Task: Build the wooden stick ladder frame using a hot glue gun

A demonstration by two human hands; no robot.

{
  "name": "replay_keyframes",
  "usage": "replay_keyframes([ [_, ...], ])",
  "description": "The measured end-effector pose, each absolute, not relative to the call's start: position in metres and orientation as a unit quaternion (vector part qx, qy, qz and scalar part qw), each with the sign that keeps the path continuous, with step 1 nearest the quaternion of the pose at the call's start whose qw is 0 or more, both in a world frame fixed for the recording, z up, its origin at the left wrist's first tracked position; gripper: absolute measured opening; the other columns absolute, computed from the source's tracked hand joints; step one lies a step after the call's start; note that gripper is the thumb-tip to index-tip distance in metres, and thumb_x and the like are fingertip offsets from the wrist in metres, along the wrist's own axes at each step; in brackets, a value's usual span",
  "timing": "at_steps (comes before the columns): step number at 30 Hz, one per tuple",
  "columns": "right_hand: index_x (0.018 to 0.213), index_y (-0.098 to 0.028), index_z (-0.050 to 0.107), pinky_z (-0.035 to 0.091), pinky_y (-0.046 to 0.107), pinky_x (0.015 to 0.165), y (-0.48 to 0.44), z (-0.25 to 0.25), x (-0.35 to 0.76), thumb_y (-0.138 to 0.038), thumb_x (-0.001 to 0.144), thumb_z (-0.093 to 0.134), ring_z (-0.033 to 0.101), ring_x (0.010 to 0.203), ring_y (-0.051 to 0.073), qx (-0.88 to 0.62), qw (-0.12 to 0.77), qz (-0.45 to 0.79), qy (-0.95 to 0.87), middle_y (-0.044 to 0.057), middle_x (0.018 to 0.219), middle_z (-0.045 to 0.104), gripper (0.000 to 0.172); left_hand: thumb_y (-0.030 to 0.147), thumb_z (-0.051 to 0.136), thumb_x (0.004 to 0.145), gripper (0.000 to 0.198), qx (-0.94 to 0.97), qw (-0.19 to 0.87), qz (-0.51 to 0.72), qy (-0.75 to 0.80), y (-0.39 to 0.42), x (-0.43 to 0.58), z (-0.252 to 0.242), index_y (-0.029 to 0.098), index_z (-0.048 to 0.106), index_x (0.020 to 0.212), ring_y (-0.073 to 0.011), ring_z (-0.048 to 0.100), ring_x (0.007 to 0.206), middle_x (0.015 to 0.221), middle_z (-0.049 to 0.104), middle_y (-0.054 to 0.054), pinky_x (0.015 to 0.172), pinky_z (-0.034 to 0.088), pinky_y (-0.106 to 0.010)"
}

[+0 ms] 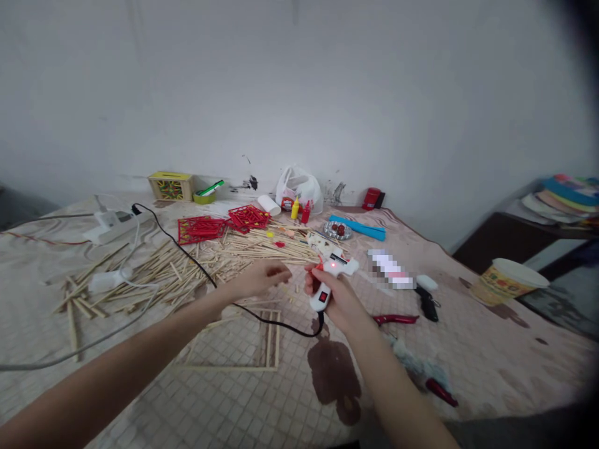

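Observation:
My right hand (334,299) is wrapped round a white hot-glue gun (331,278) with a red switch and a lit red lamp; its black cord (276,323) loops away to the left. My left hand (262,276) is held close to the gun's nozzle, fingers pinched together on something too small to make out. Under both hands lies a square frame of wooden sticks (241,342) on the pale checked cloth (234,405). Behind the hands spreads a heap of loose wooden sticks (187,265).
Red stick lattices (219,226) lie behind the heap, a power strip (110,223) at the left. Along the wall stand a small box (171,185), a plastic bag (299,186) and paint bottles (299,210). Red-handled pliers (395,319), a black tool (427,305) and a paper cup (508,280) lie right.

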State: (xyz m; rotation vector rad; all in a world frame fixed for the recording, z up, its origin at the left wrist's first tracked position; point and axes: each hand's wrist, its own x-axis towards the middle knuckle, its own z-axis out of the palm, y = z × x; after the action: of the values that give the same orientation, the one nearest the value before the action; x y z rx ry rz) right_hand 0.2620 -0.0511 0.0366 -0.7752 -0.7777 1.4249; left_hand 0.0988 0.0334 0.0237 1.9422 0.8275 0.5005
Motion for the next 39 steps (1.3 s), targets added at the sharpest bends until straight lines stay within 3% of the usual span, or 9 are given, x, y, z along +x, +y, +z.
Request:
replay_keyframes([
  [3, 0.076, -0.013, 0.064, 0.040, 0.020, 0.047, -0.045, 0.031, 0.260, -0.027, 0.068, 0.066, 0.051, 0.052, 0.009, -0.362, 0.630, 0.580, -0.368, 0.000, 0.058, 0.058, 0.017, 0.046, 0.044, 0.080, 0.034, 0.771, 0.555, 0.167, 0.264, -0.006, 0.111, 0.028, 0.016, 0.056, 0.091, -0.0144, 0.059, 0.074, 0.083, 0.064, -0.005, 0.066, 0.045, -0.025],
  [6, 0.076, -0.014, 0.064, 0.037, 0.019, 0.046, -0.042, 0.026, 0.259, -0.032, 0.070, 0.064, 0.051, 0.052, 0.009, -0.417, 0.630, 0.508, -0.415, 0.000, 0.061, 0.060, 0.019, 0.048, 0.054, 0.074, 0.038, 0.641, 0.709, 0.178, 0.235, -0.031, 0.123, 0.023, 0.016, 0.048, 0.092, -0.0121, 0.057, 0.061, 0.067, 0.058, 0.000, 0.062, 0.046, -0.028],
  [13, 0.094, -0.018, 0.062, 0.038, 0.020, 0.041, -0.050, 0.023, 0.257, -0.044, 0.076, 0.055, 0.051, 0.048, 0.009, -0.443, 0.542, 0.514, -0.496, 0.001, 0.076, 0.064, 0.032, 0.047, 0.057, 0.073, 0.033, 0.583, 0.711, 0.315, 0.235, -0.042, 0.135, 0.008, 0.017, 0.047, 0.082, -0.0108, 0.054, 0.057, 0.069, 0.051, 0.002, 0.055, 0.043, -0.026],
  [18, 0.092, -0.019, 0.065, 0.043, 0.025, 0.059, -0.051, 0.013, 0.267, -0.043, 0.079, 0.053, 0.057, 0.068, 0.014, -0.409, 0.587, 0.466, -0.521, 0.003, 0.077, 0.064, 0.030, 0.043, 0.057, 0.075, 0.029, 0.479, 0.764, 0.394, 0.179, -0.044, 0.132, 0.010, 0.016, 0.046, 0.080, -0.0056, 0.041, 0.048, 0.061, 0.040, 0.006, 0.048, 0.032, -0.022],
  [21, 0.086, -0.020, 0.067, 0.042, 0.027, 0.060, -0.052, 0.006, 0.284, -0.046, 0.079, 0.052, 0.058, 0.069, 0.015, -0.434, 0.627, 0.447, -0.467, 0.005, 0.079, 0.065, 0.031, 0.042, 0.058, 0.074, 0.031, 0.458, 0.759, 0.421, 0.191, -0.043, 0.126, 0.013, 0.014, 0.049, 0.082, -0.0052, 0.036, 0.048, 0.058, 0.037, 0.006, 0.046, 0.027, -0.021],
  [25, 0.064, -0.019, 0.067, 0.041, 0.030, 0.064, -0.053, -0.004, 0.319, -0.046, 0.070, 0.061, 0.057, 0.072, 0.018, -0.554, 0.628, 0.331, -0.435, 0.005, 0.074, 0.064, 0.029, 0.044, 0.056, 0.075, 0.034, 0.480, 0.718, 0.453, 0.219, -0.041, 0.119, 0.012, 0.013, 0.050, 0.086, -0.0061, 0.035, 0.048, 0.057, 0.036, 0.006, 0.047, 0.025, -0.022],
  [29, 0.060, -0.018, 0.066, 0.041, 0.032, 0.070, -0.056, -0.007, 0.335, -0.039, 0.060, 0.071, 0.055, 0.082, 0.020, -0.622, 0.583, 0.165, -0.495, 0.005, 0.083, 0.062, 0.021, 0.045, 0.045, 0.082, 0.032, 0.593, 0.600, 0.458, 0.281, -0.042, 0.112, 0.007, 0.014, 0.048, 0.087, -0.0085, 0.036, 0.052, 0.059, 0.038, 0.005, 0.050, 0.028, -0.024],
  [34, 0.093, -0.023, 0.067, 0.045, 0.031, 0.071, -0.060, 0.007, 0.294, -0.035, 0.062, 0.072, 0.058, 0.077, 0.016, -0.515, 0.605, 0.343, -0.501, 0.003, 0.089, 0.065, 0.033, 0.037, 0.039, 0.085, 0.023, 0.700, 0.440, 0.444, 0.345, -0.049, 0.107, 0.007, 0.016, 0.048, 0.081, -0.0106, 0.037, 0.059, 0.065, 0.040, 0.003, 0.055, 0.031, -0.024],
  [39, 0.089, -0.023, 0.069, 0.046, 0.032, 0.074, -0.056, 0.019, 0.246, -0.035, 0.062, 0.072, 0.059, 0.079, 0.017, -0.401, 0.643, 0.468, -0.454, 0.003, 0.086, 0.068, 0.030, 0.028, 0.039, 0.085, 0.014, 0.763, 0.314, 0.442, 0.351, -0.052, 0.108, 0.004, 0.017, 0.047, 0.082, -0.0123, 0.043, 0.064, 0.071, 0.048, 0.001, 0.060, 0.035, -0.024],
])
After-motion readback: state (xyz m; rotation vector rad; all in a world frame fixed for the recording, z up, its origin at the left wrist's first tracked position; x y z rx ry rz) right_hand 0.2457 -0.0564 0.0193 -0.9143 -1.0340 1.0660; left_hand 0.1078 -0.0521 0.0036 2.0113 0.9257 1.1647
